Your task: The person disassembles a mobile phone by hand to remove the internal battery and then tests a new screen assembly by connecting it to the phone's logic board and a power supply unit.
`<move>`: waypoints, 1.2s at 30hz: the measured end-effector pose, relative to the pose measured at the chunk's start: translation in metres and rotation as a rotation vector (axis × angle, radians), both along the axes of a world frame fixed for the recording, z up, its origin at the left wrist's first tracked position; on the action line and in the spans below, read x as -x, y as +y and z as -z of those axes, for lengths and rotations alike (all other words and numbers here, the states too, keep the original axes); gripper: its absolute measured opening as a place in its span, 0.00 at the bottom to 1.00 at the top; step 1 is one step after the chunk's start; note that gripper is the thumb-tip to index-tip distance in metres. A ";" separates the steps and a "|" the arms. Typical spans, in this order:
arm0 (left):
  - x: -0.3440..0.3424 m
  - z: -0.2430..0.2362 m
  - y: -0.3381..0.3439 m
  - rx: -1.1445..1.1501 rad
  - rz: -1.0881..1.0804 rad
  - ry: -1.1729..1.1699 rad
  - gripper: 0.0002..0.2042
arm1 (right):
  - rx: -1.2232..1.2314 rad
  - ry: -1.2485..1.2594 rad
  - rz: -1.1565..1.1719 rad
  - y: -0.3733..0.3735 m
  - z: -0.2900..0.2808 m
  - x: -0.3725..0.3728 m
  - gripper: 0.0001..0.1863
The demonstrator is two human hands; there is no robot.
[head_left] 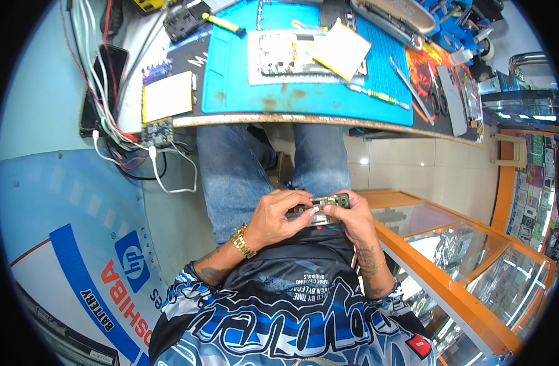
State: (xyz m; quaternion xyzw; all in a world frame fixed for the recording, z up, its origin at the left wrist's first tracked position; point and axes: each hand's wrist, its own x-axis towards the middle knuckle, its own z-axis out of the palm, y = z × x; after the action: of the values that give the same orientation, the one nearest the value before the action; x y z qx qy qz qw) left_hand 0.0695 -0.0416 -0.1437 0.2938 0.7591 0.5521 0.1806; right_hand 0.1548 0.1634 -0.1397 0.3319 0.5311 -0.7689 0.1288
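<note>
My left hand (pixel 279 213), with a gold watch on its wrist, grips the left part of a small opened electronic device (pixel 322 201) over my lap, its fingers bent along the device. My right hand (pixel 352 216) holds the right end, thumb resting on the metal and circuit parts. Beyond them on the desk, a blue silicone mat (pixel 224 97) carries an opened device body (pixel 279 49) with a white-and-yellow flat pack (pixel 340 52) lying across it, and a green-handled screwdriver (pixel 377 94).
At the left are tangled cables (pixel 102 91), a small circuit board (pixel 157 131) and another flat pack (pixel 166 91). Scissors (pixel 439 97), tweezers (pixel 407 79) and blue tool holders (pixel 450 30) crowd the desk's right. An orange-framed glass display case (pixel 450 293) stands beside me at the right.
</note>
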 end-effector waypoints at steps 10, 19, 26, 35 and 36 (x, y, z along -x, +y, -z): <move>0.042 -0.053 -0.026 -0.108 0.126 -0.581 0.14 | -0.089 0.201 -0.342 0.019 -0.080 0.071 0.17; 0.046 -0.053 -0.050 -0.575 -0.216 -0.794 0.18 | -1.393 0.677 -0.325 0.051 -0.155 0.190 0.34; 0.039 -0.047 -0.062 -0.704 -0.334 -0.778 0.17 | -1.454 0.560 -0.858 0.069 -0.155 0.233 0.43; 0.045 -0.046 -0.059 -0.716 -0.319 -0.758 0.17 | -1.545 0.662 -1.036 0.053 -0.152 0.248 0.45; 0.046 -0.046 -0.058 -0.722 -0.320 -0.759 0.17 | -1.517 0.688 -1.055 0.055 -0.153 0.249 0.45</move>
State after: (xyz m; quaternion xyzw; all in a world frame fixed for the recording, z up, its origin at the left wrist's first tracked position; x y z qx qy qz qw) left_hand 0.0238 -0.0997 -0.0977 -0.0021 0.4380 0.8654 0.2433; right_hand -0.0940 0.2183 0.0138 -0.1948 0.9720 -0.1229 0.0465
